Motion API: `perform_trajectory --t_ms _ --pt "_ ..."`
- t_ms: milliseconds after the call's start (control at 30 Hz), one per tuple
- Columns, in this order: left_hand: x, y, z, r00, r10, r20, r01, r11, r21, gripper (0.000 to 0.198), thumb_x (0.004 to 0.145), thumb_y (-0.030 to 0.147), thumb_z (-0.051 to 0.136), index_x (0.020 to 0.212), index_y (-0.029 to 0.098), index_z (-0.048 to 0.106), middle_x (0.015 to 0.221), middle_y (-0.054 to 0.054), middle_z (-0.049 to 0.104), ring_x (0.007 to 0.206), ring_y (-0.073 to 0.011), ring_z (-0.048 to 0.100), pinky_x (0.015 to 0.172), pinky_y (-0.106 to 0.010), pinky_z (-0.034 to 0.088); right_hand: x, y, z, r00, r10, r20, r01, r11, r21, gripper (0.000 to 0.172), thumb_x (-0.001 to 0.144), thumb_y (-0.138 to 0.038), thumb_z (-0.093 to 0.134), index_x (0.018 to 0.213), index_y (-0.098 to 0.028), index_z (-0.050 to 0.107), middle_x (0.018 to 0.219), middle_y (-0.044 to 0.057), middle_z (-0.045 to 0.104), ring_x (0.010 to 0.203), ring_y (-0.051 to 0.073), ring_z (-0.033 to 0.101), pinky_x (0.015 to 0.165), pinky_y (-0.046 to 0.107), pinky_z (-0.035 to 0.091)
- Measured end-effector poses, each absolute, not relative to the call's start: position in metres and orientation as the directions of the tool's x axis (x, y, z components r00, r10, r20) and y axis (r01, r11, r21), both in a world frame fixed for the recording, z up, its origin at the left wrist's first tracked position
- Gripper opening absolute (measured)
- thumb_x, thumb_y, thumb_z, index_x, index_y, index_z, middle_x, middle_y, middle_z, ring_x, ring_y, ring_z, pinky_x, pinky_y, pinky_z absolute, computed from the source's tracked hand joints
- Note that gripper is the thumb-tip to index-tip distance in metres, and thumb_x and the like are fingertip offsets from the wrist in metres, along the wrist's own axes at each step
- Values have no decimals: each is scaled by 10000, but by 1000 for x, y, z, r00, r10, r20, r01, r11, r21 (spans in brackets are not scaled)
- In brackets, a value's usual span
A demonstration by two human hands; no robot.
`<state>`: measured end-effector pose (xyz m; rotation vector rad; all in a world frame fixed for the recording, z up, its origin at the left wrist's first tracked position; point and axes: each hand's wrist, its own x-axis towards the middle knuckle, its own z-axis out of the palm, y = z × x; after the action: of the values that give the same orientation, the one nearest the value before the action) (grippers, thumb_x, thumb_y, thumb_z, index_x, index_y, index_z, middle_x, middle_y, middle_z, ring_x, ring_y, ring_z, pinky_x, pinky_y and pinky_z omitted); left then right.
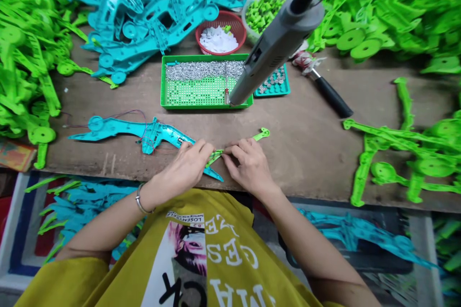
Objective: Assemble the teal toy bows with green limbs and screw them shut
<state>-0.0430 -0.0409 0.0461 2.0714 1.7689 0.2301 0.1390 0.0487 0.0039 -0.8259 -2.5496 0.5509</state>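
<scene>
A blue plastic shell half (122,127), long and narrow, lies on the bench with thin wires across it. My left hand (194,162) is over its right portion, fingers bent and closed around the left end of a slim bright green plastic part (217,155). My right hand (249,162) pinches the same green part from the right, its fingertips pressed together. The green part's hooked end (265,133) sticks out beyond my right hand. The blue shell's pointed tip (215,174) shows below, between my hands. My fingers hide where green and blue parts meet.
A grey electric screwdriver (275,43) hangs over a green tray (163,91) of screws. Behind stand a red basket (241,33) and a bowl of green pieces (264,9). A black-handled tool (333,96) lies right. Green (382,19) and blue parts (144,24) are heaped around.
</scene>
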Motion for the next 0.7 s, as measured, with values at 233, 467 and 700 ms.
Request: perform_trajectory --t_ms 233,467,700 --pt "-43 -46 47 205 972 -113 941 -164 295 293 967 333 498 1205 162 481 1009 -88 628 982 -278 553 869 -416 360 140 52 4 -746 610 267 423 743 -519 115 893 -188 604 792 -205 657 862 63 688 787 211 539 761 389 448" --pt "-48 -55 50 214 971 -107 939 -174 297 382 988 180 381 1369 162 410 1069 -100 667 992 -253 568 897 -415 346 141 59 0 -776 578 250 399 758 -515 97 870 -162 643 795 -212 679 864 51 699 783 205 562 750 382 448" --pt "-37 -62 42 155 982 -108 962 -125 242 445 963 129 374 1408 122 360 1102 -120 656 957 -266 569 851 -417 381 140 62 3 -828 536 163 431 795 -426 133 858 -133 631 760 -209 680 833 55 676 737 206 498 724 375 423"
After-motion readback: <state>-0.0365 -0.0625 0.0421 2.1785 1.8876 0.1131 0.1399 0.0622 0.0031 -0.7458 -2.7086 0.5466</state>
